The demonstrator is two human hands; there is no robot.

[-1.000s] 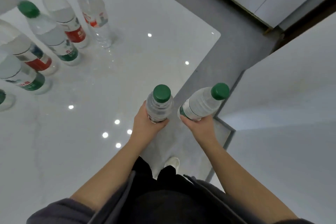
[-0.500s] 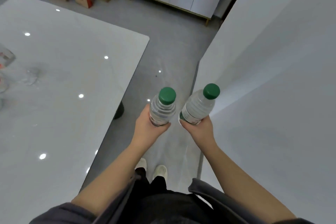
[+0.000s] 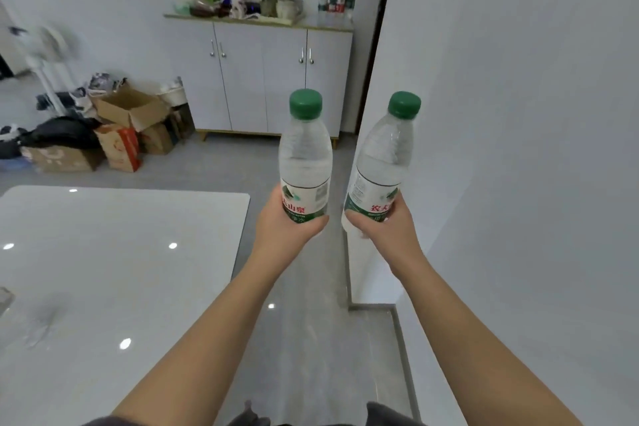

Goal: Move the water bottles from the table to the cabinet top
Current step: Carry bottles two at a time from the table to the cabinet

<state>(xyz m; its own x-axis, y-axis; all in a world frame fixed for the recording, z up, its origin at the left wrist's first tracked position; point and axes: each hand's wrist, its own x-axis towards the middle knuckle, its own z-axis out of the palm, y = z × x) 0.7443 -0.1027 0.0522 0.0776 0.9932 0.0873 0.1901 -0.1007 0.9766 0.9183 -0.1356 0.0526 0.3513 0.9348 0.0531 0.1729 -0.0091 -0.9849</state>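
Head view: the left hand grips the left bottle, the right hand the right bottle, both low at the label, in the air off the table's right edge. The tilted right bottle could clip the nearby wall corner.

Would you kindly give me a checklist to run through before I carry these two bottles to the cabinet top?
1. Grip of the left hand round the left bottle, at its label: ok.
2. Grip of the right hand low on the tilted right bottle: ok.
3. The green caps on both: ok.
4. The floor between table and wall free of obstacles: ok.
5. Free spot on the cabinet top beside the stored bottles: cannot tell.
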